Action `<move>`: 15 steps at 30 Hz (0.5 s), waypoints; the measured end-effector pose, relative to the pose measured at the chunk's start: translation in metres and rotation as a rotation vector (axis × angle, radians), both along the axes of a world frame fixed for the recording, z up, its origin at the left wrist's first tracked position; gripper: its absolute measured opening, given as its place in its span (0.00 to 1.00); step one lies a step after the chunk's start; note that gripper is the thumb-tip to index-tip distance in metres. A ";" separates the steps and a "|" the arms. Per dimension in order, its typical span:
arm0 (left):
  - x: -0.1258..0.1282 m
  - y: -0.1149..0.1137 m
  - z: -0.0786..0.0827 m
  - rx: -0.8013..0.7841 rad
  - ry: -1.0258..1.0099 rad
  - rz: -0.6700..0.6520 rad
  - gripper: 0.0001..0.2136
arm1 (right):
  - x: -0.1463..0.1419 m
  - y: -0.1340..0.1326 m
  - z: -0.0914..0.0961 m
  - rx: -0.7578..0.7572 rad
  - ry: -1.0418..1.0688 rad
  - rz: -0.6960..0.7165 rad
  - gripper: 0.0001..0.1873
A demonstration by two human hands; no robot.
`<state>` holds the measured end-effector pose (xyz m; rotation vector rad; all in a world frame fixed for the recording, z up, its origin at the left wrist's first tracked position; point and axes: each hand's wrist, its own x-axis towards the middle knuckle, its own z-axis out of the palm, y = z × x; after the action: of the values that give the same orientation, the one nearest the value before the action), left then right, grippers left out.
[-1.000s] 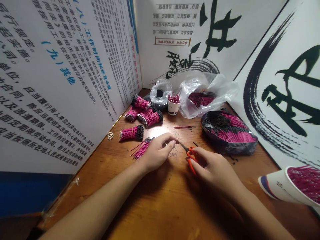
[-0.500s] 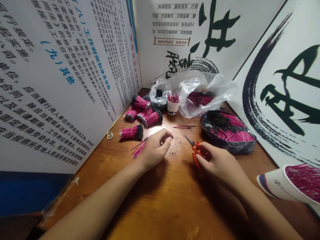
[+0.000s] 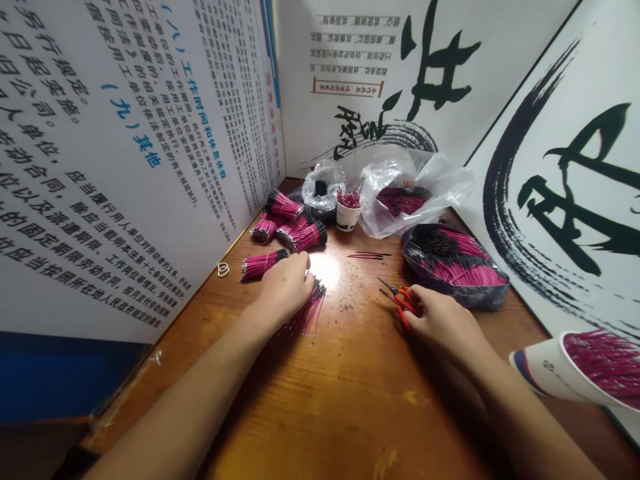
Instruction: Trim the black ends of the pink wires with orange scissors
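Curled down and pressed together over a loose bundle of pink wires, the grip of the left hand, with black-tipped wire ends fanning out past the fingers above the wooden surface. Closed around the loops of orange-handled scissors, the grip of the right hand, blades pointing up and to the left, tips slightly parted, well apart from the wires. Just beyond the left hand, a banded wire bundle, and farther back, three more banded bundles in a heap. Beside them, a small paper cup of upright pink wires, then a plastic bag holding more. Near the right hand, a dark bag packed with pink wires, a few loose wires lying on the surface beyond the scissors, dark specks scattered around — at far right, a tipped paper cup full of wires — and printed panels standing along the surface's edges, a small rubber band at the foot of the left one
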<state>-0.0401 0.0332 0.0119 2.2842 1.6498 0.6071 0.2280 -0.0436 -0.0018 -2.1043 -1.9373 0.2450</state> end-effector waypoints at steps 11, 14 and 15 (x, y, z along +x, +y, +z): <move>0.042 -0.037 -0.002 -0.358 -0.802 -0.506 0.07 | -0.042 -0.016 0.015 0.070 0.806 0.254 0.05; 0.047 -0.041 -0.005 -0.400 -0.890 -0.492 0.07 | -0.047 -0.018 0.013 0.041 0.808 0.274 0.04; 0.047 -0.041 -0.005 -0.406 -0.905 -0.492 0.07 | -0.048 -0.019 0.012 0.036 0.804 0.283 0.04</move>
<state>0.0070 -0.0073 0.0064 1.6217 0.6708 0.8881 0.1803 -0.0625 0.0097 -1.3611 -1.6748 0.9351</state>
